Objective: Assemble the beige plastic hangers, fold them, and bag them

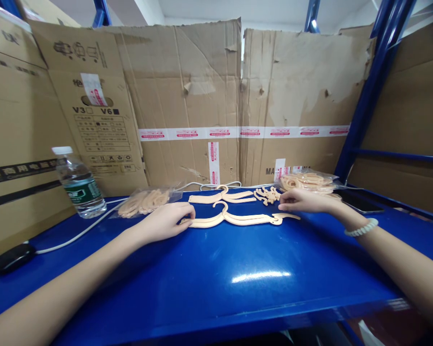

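Note:
A beige plastic folding hanger (245,219) lies spread on the blue shelf top, its hook pointing away from me. My left hand (171,220) is closed at its left end, thumb and fingers pinching the tip. At the hanger's right end a small curved piece (282,218) sticks out to the side. My right hand (299,200) is just above that end, beside a heap of small beige hook pieces (267,195). Its fingers are curled together, and what they hold, if anything, is hidden. Behind lies a second beige hanger (205,198) with its arms in separate strips.
Clear bags of beige parts lie at left (144,202) and right (306,180). A water bottle (80,185) and a black mouse-like object (11,258) are at left. A dark phone (361,201) lies at right. Cardboard (187,105) walls the back; white cables run along it.

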`<state>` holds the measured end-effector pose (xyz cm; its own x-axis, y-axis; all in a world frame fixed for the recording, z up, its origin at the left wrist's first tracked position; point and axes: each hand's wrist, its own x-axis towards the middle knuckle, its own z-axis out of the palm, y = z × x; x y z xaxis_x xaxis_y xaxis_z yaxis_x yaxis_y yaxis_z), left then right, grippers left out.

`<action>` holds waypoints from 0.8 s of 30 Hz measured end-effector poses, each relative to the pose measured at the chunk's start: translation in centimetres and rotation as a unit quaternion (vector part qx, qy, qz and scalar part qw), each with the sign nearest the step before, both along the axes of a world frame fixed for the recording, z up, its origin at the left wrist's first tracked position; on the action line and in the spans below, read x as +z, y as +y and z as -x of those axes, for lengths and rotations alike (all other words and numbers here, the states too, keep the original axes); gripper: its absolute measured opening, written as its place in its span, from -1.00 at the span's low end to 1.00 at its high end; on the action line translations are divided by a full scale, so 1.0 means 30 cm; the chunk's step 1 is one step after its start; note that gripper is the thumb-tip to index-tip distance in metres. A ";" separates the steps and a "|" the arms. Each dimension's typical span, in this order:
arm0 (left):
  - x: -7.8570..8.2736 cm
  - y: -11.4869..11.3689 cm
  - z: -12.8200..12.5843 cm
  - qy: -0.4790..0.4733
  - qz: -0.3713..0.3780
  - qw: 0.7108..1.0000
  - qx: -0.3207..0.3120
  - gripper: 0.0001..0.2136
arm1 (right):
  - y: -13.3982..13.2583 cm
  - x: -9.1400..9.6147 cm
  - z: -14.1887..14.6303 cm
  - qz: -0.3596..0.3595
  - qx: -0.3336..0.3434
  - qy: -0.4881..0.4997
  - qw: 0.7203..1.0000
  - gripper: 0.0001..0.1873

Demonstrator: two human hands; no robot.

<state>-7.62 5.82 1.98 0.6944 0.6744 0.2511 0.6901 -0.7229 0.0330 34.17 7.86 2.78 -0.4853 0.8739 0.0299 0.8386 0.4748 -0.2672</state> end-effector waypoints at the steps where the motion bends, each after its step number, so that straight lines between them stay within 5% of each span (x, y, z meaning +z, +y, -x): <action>1: 0.000 -0.001 0.000 0.001 -0.002 1.000 0.000 -0.85 | 0.000 -0.002 0.002 -0.008 -0.002 0.005 1.000 -0.48; 9: 0.010 -0.007 -0.001 0.010 -0.041 0.999 0.023 -0.80 | -0.023 -0.003 0.043 -0.033 -0.051 0.074 0.995 -0.20; 24: 0.023 -0.013 -0.008 0.015 -0.017 0.999 0.036 -0.80 | -0.022 -0.005 0.036 -0.090 -0.004 0.112 0.990 -0.38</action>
<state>-7.38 5.44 2.68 0.6517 0.7142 0.2551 0.7409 -0.6715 -0.0125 33.08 7.20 2.62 -0.4427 0.8483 0.2907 0.7713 0.5256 -0.3590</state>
